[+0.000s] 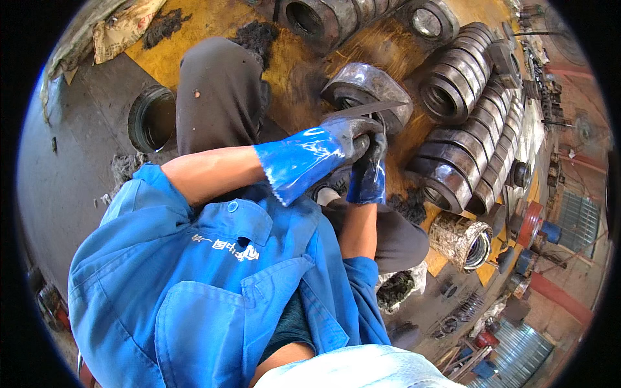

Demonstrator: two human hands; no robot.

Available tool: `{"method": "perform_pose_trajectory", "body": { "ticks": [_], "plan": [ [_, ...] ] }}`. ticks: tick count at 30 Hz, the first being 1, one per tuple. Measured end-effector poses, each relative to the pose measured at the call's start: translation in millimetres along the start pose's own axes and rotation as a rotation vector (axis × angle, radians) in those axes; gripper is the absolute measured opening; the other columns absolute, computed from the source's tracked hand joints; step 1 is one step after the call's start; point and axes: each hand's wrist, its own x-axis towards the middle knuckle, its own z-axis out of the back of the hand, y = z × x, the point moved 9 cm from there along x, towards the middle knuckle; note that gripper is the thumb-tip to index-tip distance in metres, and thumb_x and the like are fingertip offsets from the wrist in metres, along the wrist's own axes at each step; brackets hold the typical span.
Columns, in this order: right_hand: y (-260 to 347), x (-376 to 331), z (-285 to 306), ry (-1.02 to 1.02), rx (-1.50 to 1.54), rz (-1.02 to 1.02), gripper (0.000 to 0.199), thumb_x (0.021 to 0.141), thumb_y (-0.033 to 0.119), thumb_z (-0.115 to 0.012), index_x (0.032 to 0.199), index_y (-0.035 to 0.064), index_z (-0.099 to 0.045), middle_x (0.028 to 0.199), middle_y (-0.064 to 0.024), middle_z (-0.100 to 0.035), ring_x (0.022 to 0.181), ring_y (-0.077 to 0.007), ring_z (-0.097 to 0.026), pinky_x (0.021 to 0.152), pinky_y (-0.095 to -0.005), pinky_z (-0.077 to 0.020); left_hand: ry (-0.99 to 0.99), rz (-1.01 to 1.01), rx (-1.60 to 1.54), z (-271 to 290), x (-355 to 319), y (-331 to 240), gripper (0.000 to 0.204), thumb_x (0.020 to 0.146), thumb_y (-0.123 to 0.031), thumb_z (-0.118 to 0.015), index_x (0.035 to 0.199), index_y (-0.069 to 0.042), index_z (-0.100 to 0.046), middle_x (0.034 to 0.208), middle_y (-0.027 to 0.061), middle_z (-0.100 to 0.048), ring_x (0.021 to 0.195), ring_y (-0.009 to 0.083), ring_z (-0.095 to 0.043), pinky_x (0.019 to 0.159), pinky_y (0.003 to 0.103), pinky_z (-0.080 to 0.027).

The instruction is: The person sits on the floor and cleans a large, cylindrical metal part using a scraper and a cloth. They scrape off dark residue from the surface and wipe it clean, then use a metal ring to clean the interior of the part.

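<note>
- Blue cloth makes the jacket [200,323]. White writing [223,246] is on its chest, just below a pocket flap [239,220] with a blue button. It is part Chinese signs and it sits upside down.
- Dark trousers [217,103] cover both bent knees.
- Both hands wear shiny blue gloves that are black with dirt at the fingers. A curved white mark is on the left cuff [301,165]; I cannot tell if it is print or just shine.
- The left hand [349,139] and the right hand [372,155] are close together. Their fingers are bent in, not spread wide.
- A long, flat, dark blade [362,110] with a pointed end sticks out at the hands. I cannot tell which hand holds it.
- Just past the hands is a thick metal ring [372,76]. The blade crosses in front of it; I cannot tell if they touch.
- To the left, a round tin [134,123] is beside the knee.
- To the right are rows of dark metal rings [466,142], and nearer, a crusty pipe piece [456,239].
- At the top left, a cream sack [126,29] has reddish print, too blurry to read.
- Far right, wavy metal sheets [576,220] show.
</note>
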Motion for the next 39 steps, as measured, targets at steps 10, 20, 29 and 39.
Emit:
{"method": "perform_pose_trajectory", "body": {
  "ticks": [10, 20, 29, 39],
  "plan": [
    [-27.5, 18.8, 55.4, 0.009, -0.043, -0.015, 0.032, 0.095, 0.016, -0.058, 0.125, 0.0053, -0.06, 0.121, -0.0143, -0.065, 0.112, -0.028, -0.061, 0.098, -0.0436, -0.0489, -0.148, 0.131, -0.144, 14.3, 32.1, 47.3, 0.039, 0.097, -0.018, -0.059, 0.134, -0.007, -0.057, 0.13, 0.0161, -0.061, 0.119, 0.027, -0.059, 0.101, 0.04, -0.048],
    [8.5, 15.1, -0.6, -0.018, -1.004, 0.213, 0.049, 0.088, 0.002, -0.061, 0.134, 0.002, -0.047, 0.125, -0.0168, -0.06, 0.111, -0.0322, -0.059, 0.096, -0.0389, -0.0495, -0.075, 0.329, 0.138, 6.8, 40.3, 97.7, 0.064, 0.083, -0.043, -0.071, 0.134, -0.008, -0.057, 0.135, 0.0204, -0.057, 0.125, 0.0384, -0.053, 0.106, 0.045, -0.043],
    [0.2, 17.5, 6.7, -0.024, -0.904, 0.118, 0.046, 0.09, 0.005, -0.06, 0.134, 0.0024, -0.049, 0.124, -0.0162, -0.061, 0.111, -0.0311, -0.06, 0.095, -0.039, -0.0501, 0.005, 0.306, 0.074, -15.6, 48.5, 111.1, 0.059, 0.088, -0.041, -0.067, 0.138, -0.012, -0.054, 0.138, 0.0168, -0.056, 0.129, 0.0352, -0.052, 0.109, 0.044, -0.04],
    [-2.8, 14.7, 10.7, -0.031, -0.845, 0.051, 0.043, 0.092, 0.01, -0.059, 0.133, 0.0029, -0.051, 0.123, -0.0155, -0.062, 0.11, -0.0298, -0.061, 0.095, -0.039, -0.0507, -0.008, 0.277, -0.001, -12.5, 59.0, 118.1, 0.049, 0.091, -0.036, -0.061, 0.135, -0.014, -0.057, 0.136, 0.016, -0.057, 0.125, 0.0354, -0.054, 0.105, 0.044, -0.044]
  ]
}}
